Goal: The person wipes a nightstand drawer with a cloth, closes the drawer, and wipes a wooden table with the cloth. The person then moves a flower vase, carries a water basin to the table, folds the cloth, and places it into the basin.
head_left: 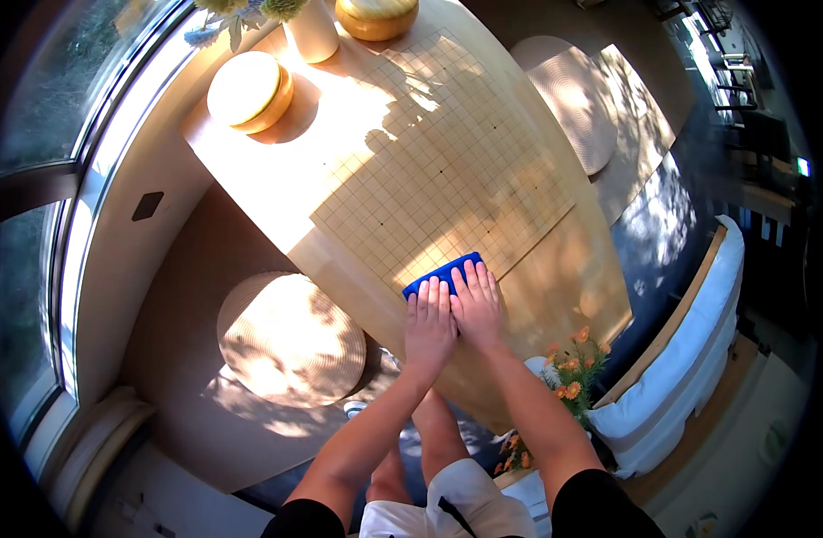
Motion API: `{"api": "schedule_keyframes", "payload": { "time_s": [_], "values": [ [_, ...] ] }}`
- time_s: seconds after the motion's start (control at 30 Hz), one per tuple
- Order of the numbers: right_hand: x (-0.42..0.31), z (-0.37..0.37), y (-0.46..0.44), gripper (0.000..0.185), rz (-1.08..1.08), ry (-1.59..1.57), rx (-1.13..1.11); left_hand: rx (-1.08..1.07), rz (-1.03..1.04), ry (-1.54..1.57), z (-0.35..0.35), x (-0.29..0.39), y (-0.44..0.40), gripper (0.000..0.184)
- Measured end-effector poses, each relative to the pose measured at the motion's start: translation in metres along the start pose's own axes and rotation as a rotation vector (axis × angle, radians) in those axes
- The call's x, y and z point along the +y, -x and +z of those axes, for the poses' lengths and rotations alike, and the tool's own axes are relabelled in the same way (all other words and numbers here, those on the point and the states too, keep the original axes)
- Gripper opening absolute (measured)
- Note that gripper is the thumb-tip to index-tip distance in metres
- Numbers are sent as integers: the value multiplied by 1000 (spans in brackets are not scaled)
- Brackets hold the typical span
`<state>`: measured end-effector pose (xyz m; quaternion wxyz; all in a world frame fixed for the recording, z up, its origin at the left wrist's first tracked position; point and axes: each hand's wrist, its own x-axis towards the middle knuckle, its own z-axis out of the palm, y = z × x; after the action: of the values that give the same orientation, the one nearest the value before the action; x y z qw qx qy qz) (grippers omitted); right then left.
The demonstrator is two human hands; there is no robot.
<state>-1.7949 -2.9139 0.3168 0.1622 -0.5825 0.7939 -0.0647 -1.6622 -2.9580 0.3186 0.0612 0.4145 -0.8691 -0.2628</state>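
Observation:
A folded blue cloth (443, 274) lies on the near edge of a Go board grid (447, 170), which is marked on the light wooden table (564, 309). My left hand (431, 321) rests flat on the cloth's left and middle part, its fingers stretched forward. Beside it, touching or nearly so, my right hand (478, 307) presses on the cloth's right end with straight fingers. Both palms reach back past the cloth's near edge. Part of the cloth is hidden under the fingers.
Two round wooden bowls (250, 90) and a white vase (311, 31) with flowers stand at the table's far end. Round woven cushions (290, 339) lie on the floor on both sides. Orange flowers (573, 372) stand near my right forearm, by a white-cushioned bench (676, 377). Windows line the left.

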Motion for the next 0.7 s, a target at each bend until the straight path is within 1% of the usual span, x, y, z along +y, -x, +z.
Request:
{"api": "schedule_keyframes", "payload": {
  "time_s": [0.1, 0.13, 0.23, 0.3, 0.33, 0.37, 0.47, 0.53, 0.57, 0.6, 0.63, 0.7],
  "values": [
    [0, -2, -23, 53, 10, -11, 26, 33, 7, -16, -9, -4, -23, 58],
    [-2, -8, -38, 53, -5, 11, 34, 0, -5, 32, -16, -8, -37, 56],
    [-4, -20, -102, 53, -74, 13, 33, 38, -58, 64, -36, -22, -89, 56],
    [-2, -17, -156, 52, -120, 16, 41, 112, -59, -3, -42, -39, -129, 57],
    [-3, -21, -185, 52, -178, 18, 90, 102, -32, -129, -48, -50, -152, 59],
    [-5, -25, -213, 52, -235, 20, 139, 121, -60, -157, -50, -62, -174, 59],
    [-11, -27, -294, 51, -322, 8, 251, 188, -84, -139, -63, -92, -238, 60],
    [-14, -33, -336, 50, -343, 4, 276, 119, -131, -91, -85, -101, -275, 61],
    [-15, -34, -359, 49, -403, 33, 321, 85, -158, -51, -88, -108, -292, 62],
    [-14, -35, -375, 48, -461, 62, 365, 189, -117, -71, -80, -120, -308, 61],
    [-12, -34, -385, 48, -460, 61, 366, 292, -79, -91, -78, -126, -319, 60],
    [-7, -35, -395, 47, -524, -34, 428, 301, -56, -69, -75, -131, -327, 61]
  ]
}}
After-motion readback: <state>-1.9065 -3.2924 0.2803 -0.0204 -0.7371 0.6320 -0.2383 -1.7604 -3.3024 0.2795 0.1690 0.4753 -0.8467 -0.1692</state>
